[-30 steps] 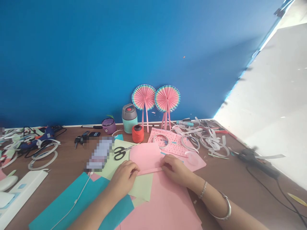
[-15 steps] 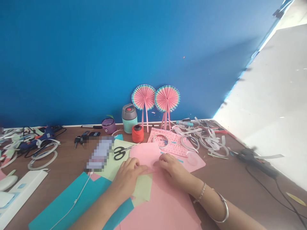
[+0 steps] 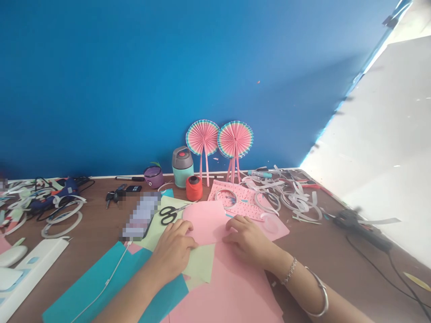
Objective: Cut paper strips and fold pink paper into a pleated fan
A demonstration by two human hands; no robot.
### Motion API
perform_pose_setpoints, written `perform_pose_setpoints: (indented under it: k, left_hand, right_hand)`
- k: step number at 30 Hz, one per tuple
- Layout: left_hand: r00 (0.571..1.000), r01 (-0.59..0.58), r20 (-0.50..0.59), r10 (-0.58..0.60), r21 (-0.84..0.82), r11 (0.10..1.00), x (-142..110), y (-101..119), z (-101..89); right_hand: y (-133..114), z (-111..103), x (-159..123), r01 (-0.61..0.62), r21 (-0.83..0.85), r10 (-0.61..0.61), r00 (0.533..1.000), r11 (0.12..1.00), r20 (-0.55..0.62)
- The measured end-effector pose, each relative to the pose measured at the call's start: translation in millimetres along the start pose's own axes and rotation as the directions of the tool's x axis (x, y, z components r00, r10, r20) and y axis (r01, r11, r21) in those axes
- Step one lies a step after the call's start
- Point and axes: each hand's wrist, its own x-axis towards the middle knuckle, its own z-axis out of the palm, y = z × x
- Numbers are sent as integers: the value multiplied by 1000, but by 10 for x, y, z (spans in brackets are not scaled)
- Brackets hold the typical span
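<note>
A small sheet of pink paper (image 3: 206, 220) lies between my hands, its near edge over a light green sheet and a larger pink sheet (image 3: 229, 287). My left hand (image 3: 177, 246) has its fingers curled on the small sheet's left side, the thumb at the near left corner. At the right side, my right hand (image 3: 247, 240) grips the same paper with bent fingers, its wrist above the large pink sheet. Black-handled scissors (image 3: 170, 214) rest on the light green paper (image 3: 200, 264), just beyond my left hand.
Two pink pleated paper fans (image 3: 202, 138) lean against the blue wall. Before them stand a teal flask (image 3: 182, 168) and a red thread spool (image 3: 194, 188). A phone (image 3: 141, 215) with a cable lies left, over teal paper (image 3: 87, 280). White strips (image 3: 299, 197) and a glue gun (image 3: 360, 226) lie right.
My hands have drawn slightly apart, from the near middle of the small pink sheet toward its two sides. The thumbs no longer point inward across its near edge.
</note>
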Motion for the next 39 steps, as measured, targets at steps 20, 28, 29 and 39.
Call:
perform_pose_setpoints:
  k: [20,28,29,39]
  left_hand:
    - [848,-108,-494,-195,-521,847,-48,30,11]
    - [916,46,-307,-258,-558,829,-76,282,195]
    - [896,44,-362,-259,-507,861,-84,255,205]
    - [836,-73,-521,173,206,976,-32,139,153]
  right_hand:
    - [-19,-30,19,81,685,196,928,724,-317]
    - [-318,-6,31,278,348,-193,946,895,-259]
    - [-317,-2,17,285,272,-208,937,919,-280]
    - [-342,50,-163,186,-254,-295,812,949,-504]
